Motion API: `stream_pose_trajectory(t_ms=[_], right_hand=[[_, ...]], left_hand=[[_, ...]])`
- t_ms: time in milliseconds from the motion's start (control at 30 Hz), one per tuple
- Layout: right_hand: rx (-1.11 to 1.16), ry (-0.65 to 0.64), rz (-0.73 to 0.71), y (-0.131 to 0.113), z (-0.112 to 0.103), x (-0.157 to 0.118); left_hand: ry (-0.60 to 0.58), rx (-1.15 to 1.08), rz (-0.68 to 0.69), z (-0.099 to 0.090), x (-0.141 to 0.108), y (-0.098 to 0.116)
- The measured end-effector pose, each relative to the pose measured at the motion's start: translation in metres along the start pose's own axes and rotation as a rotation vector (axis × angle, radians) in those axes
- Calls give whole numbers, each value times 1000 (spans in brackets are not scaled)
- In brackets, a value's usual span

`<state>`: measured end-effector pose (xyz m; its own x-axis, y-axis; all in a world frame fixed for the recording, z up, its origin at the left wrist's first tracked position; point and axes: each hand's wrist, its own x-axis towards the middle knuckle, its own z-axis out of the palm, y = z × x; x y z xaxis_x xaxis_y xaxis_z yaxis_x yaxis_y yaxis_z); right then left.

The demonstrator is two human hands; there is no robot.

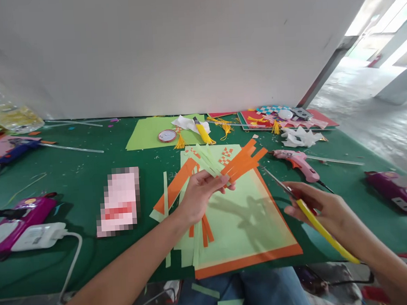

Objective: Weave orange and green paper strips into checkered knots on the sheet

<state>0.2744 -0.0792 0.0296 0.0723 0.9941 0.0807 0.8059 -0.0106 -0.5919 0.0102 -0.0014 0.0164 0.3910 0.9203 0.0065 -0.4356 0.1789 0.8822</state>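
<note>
My left hand (205, 189) pinches a fan of orange paper strips (245, 161) between thumb and fingers, above the middle of the table. Pale green paper strips (205, 158) stick out behind the hand; whether it grips them too is unclear. Around the handles of a pair of scissors (310, 215), red and yellow, my right hand (320, 205) is closed. The blades point up and left, near the orange strips but apart from them. Beneath both hands lie pale green sheets (243, 233) with an orange border. More orange strips (207, 228) rest on them, partly hidden by my left hand.
A pink glue gun (297, 163) lies on the green table (84, 178), right of the sheets. Behind them are a yellow cutter (204, 131) and yellow tassels. Purple power sockets (28, 218) sit at left and right. A blurred pink object (118, 201) lies left.
</note>
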Motion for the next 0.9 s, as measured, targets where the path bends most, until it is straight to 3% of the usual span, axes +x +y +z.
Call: stream_pose_trajectory(t_ms=[67, 300, 567, 733, 900], right_hand=[[26, -88, 7, -9, 4, -7], [63, -140, -51, -30, 13, -8], [60, -184, -19, -23, 18, -5], [64, -136, 0, -14, 15, -6], [51, -154, 35, -24, 13, -9]], left_hand=[[9, 6, -20, 0, 0, -1], [62, 94, -16, 0, 1, -1], [31, 45, 1, -2, 1, -2], [40, 24, 21, -2, 2, -2], [22, 73, 1, -2, 1, -3]])
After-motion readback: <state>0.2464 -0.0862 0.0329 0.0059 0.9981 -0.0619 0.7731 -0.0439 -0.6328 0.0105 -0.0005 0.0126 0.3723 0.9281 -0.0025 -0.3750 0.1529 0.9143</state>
